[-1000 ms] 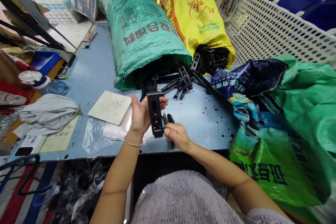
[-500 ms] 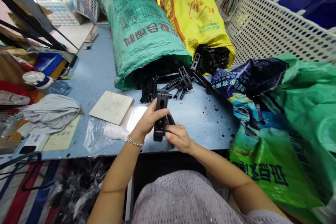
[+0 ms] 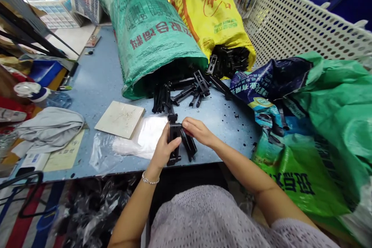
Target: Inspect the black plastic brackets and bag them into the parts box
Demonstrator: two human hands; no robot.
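Note:
My left hand (image 3: pixel 162 148) is closed around a long black plastic part (image 3: pixel 174 133), its thumb lying across the front. The part stands tilted over the table's near edge. The fingers of my right hand (image 3: pixel 199 131) pinch its upper right edge; whatever small piece is between them is hidden. Just below that hand, more black plastic pieces (image 3: pixel 189 146) lie at the table edge. Beyond my hands, a pile of similar black parts (image 3: pixel 162 99) spills from the mouth of a green woven sack (image 3: pixel 162 38).
A yellow sack (image 3: pixel 215 11) with black parts stands behind, beside a white perforated crate (image 3: pixel 293 19). Green and blue bags (image 3: pixel 293 162) crowd the right. On the left of the blue table (image 3: pixel 95 69) lie a beige tile (image 3: pixel 119 119), clear plastic film (image 3: pixel 106 151) and a grey cloth (image 3: pixel 54 128).
The black part has come lower and nearer the table edge. My right hand has moved up from the part's lower end to its upper right edge. The view has shifted slightly.

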